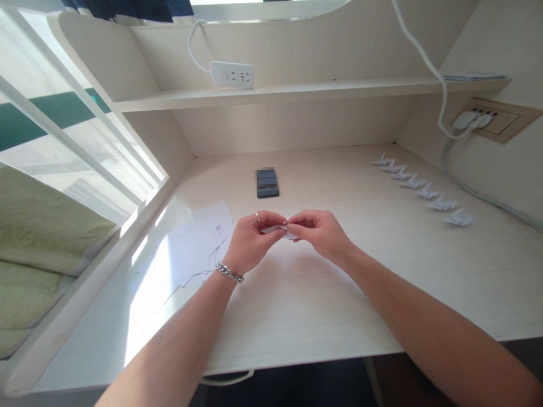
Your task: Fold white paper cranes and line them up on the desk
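Note:
Between my two hands is a small folded piece of white paper [292,234], held just above the desk. My left hand [254,240], with a ring on a finger and a chain bracelet at the wrist, pinches its left part. The thumb and fingertips of my right hand [320,230] are closed on its right end. Most of the paper is hidden by my fingers. White sheets of paper [197,240] lie spread on the desk to the left of my left hand. Several folded paper cranes [426,192] stand in a slanting row at the right.
A dark phone [267,183] lies on the desk [297,316] beyond my hands. A power strip [232,75] rests on the shelf [305,90]. From the wall socket [500,120], a white cable [424,56] runs upward. White bars [80,90] border the left side.

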### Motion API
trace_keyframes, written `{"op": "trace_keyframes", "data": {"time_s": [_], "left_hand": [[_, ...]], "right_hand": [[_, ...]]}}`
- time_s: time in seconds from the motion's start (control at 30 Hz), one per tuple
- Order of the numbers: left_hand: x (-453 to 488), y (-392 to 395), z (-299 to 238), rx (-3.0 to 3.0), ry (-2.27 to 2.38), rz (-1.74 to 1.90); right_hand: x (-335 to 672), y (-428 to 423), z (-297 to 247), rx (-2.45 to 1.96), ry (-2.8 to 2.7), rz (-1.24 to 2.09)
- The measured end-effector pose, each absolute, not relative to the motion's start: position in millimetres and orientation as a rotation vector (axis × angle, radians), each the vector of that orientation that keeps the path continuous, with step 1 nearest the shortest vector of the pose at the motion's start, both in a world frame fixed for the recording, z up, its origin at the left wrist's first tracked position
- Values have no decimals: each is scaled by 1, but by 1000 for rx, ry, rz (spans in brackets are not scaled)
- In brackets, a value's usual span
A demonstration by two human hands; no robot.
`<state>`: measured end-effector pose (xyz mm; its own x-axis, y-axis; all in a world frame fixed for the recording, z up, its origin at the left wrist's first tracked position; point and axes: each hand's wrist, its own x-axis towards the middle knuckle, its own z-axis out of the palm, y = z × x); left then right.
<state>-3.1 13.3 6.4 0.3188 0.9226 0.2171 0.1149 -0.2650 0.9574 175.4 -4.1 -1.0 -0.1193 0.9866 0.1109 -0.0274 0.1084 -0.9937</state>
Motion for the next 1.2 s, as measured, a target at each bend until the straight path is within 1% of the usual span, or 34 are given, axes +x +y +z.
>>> {"op": "trace_keyframes", "data": {"time_s": [0.2, 0.63, 1.0, 1.2], "left_hand": [[-2, 14, 3, 1623, 981, 1107], [-3, 15, 8, 1612, 940, 1064], [-3, 14, 2, 1665, 955, 1114], [-1, 12, 4, 1682, 1003, 1138]], "right_hand": [[174, -5, 1, -1030, -1254, 1275], [175, -5, 3, -1078, -1281, 1120], [176, -5, 2, -1052, -1271, 1271], [174, -6, 3, -1050, -1234, 1290]]}}
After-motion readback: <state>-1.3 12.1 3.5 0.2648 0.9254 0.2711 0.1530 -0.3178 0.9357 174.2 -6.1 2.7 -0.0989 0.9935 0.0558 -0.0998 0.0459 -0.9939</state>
